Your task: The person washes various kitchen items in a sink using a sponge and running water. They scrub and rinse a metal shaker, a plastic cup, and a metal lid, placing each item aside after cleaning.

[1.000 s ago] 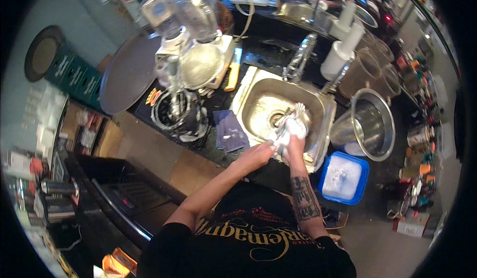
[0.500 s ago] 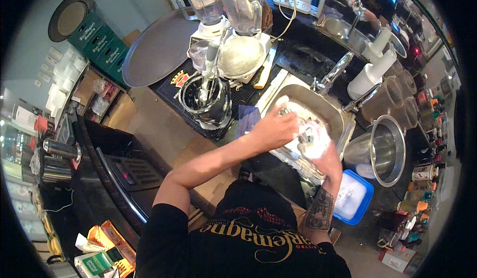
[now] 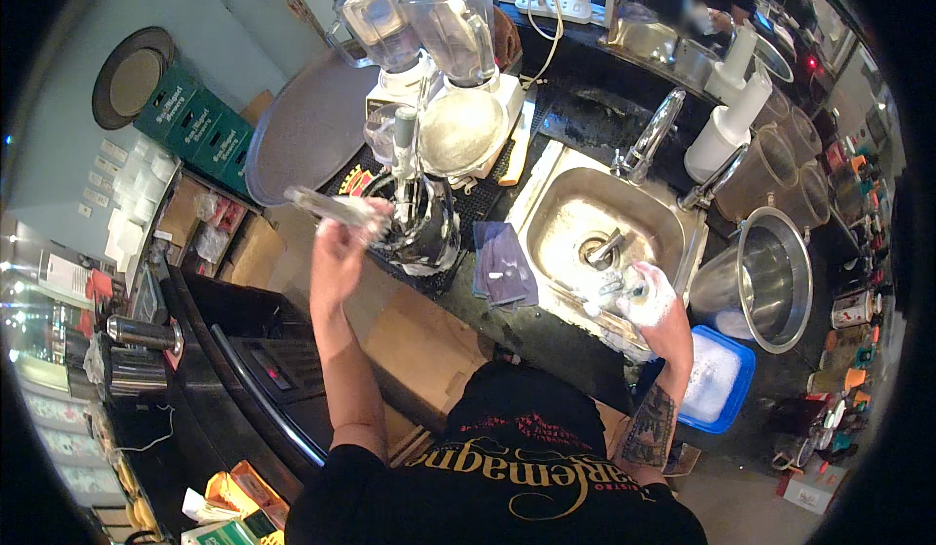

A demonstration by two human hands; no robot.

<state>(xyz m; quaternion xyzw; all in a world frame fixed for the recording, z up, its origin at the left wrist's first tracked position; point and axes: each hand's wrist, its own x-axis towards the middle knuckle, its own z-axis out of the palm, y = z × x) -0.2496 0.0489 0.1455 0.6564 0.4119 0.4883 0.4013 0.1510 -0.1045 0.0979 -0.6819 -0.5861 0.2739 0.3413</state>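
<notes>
My left hand [image 3: 337, 253] is raised beside the black container [image 3: 424, 243]. Its fingers are closed round a long, slim, greyish utensil [image 3: 327, 206], blurred by motion, which points to the left. Foam coats the container, and soapy metal utensils [image 3: 404, 160] stand upright in it. At the near right corner of the steel sink [image 3: 673, 238], my right hand [image 3: 655, 306] is covered with white suds. Its fingers are curled, and the foam hides what they hold. A short metal piece [image 3: 609, 246] sits over the drain in the sink.
A chrome tap [image 3: 655, 136] rises behind the sink. A blue tub of suds [image 3: 717, 379] and a steel bucket [image 3: 756, 282] stand to the right. A dark cloth [image 3: 502, 262] lies left of the sink. Two blenders [image 3: 453, 38] and a large round tray [image 3: 302, 136] are behind the container.
My left hand has gone from over the sink leftward to the black container, carrying the slim utensil. My right hand stays at the sink. The drain and dark cloth are now uncovered.
</notes>
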